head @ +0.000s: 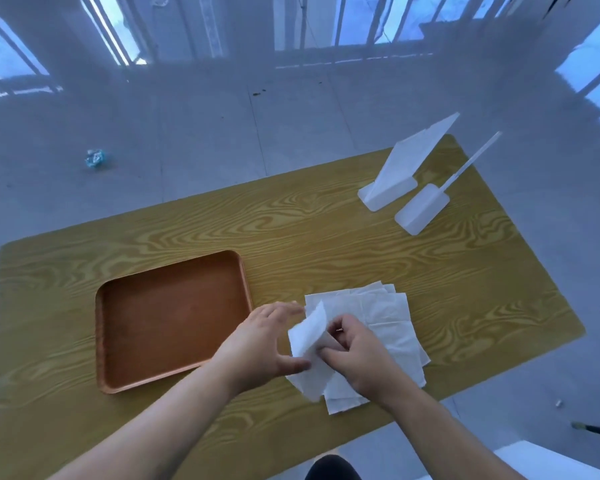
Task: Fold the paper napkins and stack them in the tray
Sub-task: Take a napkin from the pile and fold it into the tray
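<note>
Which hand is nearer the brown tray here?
Left. The left hand sits just right of the tray; the right hand is farther right, pinching a napkin over the pile.

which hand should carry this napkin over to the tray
Left, probably: the left hand sits beside the tray and touches the napkin; the right hand is on its far side.

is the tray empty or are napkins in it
Empty: the tray shows only bare brown floor; the napkins lie beside it.
</note>
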Motion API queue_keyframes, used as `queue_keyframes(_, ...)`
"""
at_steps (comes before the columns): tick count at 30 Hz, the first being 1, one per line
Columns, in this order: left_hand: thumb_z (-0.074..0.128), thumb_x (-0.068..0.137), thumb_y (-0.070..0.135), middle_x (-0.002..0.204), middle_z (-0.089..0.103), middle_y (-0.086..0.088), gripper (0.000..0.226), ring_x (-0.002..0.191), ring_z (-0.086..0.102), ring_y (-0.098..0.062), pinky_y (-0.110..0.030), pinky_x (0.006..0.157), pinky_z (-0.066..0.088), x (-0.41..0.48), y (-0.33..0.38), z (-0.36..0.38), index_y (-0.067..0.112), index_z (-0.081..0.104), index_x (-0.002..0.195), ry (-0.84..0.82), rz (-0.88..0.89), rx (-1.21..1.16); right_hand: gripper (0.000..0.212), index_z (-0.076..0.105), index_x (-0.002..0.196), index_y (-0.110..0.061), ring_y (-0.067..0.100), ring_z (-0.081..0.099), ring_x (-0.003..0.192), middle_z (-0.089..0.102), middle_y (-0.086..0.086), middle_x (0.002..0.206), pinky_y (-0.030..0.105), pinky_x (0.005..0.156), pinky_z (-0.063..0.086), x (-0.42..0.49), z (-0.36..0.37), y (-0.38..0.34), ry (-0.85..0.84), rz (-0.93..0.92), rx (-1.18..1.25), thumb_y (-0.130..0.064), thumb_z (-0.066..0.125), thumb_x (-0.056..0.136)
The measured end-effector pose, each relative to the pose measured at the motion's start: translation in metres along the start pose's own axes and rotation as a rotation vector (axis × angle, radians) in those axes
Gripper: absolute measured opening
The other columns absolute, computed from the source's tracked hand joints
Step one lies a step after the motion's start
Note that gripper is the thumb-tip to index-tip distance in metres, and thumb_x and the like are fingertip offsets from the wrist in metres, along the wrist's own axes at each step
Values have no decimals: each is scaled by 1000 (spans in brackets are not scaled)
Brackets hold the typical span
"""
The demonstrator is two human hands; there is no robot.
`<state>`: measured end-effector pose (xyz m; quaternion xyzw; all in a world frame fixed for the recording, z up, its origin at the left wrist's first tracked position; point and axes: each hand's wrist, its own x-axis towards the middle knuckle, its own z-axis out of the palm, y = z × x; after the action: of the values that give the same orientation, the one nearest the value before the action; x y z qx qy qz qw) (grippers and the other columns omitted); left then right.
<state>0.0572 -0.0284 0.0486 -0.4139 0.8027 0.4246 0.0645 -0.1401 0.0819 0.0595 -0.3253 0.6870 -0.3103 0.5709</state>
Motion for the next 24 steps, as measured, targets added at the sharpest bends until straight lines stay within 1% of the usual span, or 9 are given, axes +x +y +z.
queue_keyframes(3, 78, 66, 68, 135, 50, 31, 79, 131, 46, 4, -22, 104, 38, -2, 10, -20, 52, 52, 139, -23, -58, -141, 75, 33, 151, -41, 10, 53, 65, 53, -4, 64, 28, 67, 47, -6, 0, -23, -11, -80, 69, -18, 69, 89)
queue_keyframes(6, 77, 67, 59, 123, 72, 26, 52, 118, 63, 3, -27, 102, 51, -5, 19, -29, 47, 69, 117, 7, -104, -394, 105, 2, 163, -45, 17, 63, 78, 62, 15, 74, 32, 83, 53, -8, 1, -44, -9, -103, 143, -20, 70, 88)
queue_keyframes(8, 78, 71, 47, 104, 80, 15, 32, 99, 73, -3, -35, 94, 58, -9, 21, -34, 42, 76, 103, 52, -109, -567, 102, 7, 166, -36, 21, 68, 89, 66, 28, 88, 32, 93, 55, -5, 2, -55, 5, -100, 184, -15, 70, 89)
queue_keyframes(12, 75, 79, 32, 82, 80, 4, 13, 69, 68, -9, -32, 67, 54, -24, 16, -52, 35, 79, 91, 136, -131, -733, 85, 28, 159, -38, 18, 75, 101, 78, 12, 98, 30, 94, 55, 5, 10, -72, -5, -71, 227, -2, 71, 94)
queue_keyframes(14, 75, 81, 29, 84, 77, -14, 11, 71, 63, -19, -37, 69, 51, -34, 11, -64, 25, 79, 90, 159, -157, -860, 59, 62, 136, -40, 15, 75, 96, 79, -1, 98, 25, 86, 57, 12, 17, -84, -29, -63, 130, -12, 76, 86)
queue_keyframes(16, 75, 80, 27, 85, 76, -13, 11, 76, 64, -19, -34, 70, 53, -45, 3, -79, 21, 79, 89, 190, -150, -938, 30, 79, 105, -40, 9, 74, 93, 80, -10, 98, 23, 82, 58, 17, 28, -99, -83, -84, 4, -27, 79, 78)
queue_keyframes(18, 76, 78, 24, 84, 76, -5, 12, 76, 67, -15, -26, 66, 53, -56, -6, -95, 17, 79, 87, 209, -130, -1004, 27, 82, 100, -35, 9, 74, 104, 79, -9, 110, 35, 97, 58, 25, 41, -114, -99, -77, -27, -36, 84, 73)
queue_keyframes(21, 80, 80, 20, 94, 78, -15, 25, 81, 75, -23, -30, 65, 59, -76, -26, -115, 7, 77, 102, 224, -154, -1253, 40, 79, 114, -11, 31, 71, 116, 77, 16, 121, 52, 111, 51, 39, 65, -130, -236, -34, 76, -30, 84, 79)
queue_keyframes(24, 84, 87, 24, 107, 79, -19, 36, 94, 77, -30, -36, 73, 62, -95, -50, -123, 6, 75, 117, 223, -202, -1284, 35, 72, 121, 2, 38, 72, 103, 74, 31, 119, 53, 95, 58, 53, 96, -139, -293, 26, 250, -14, 77, 90)
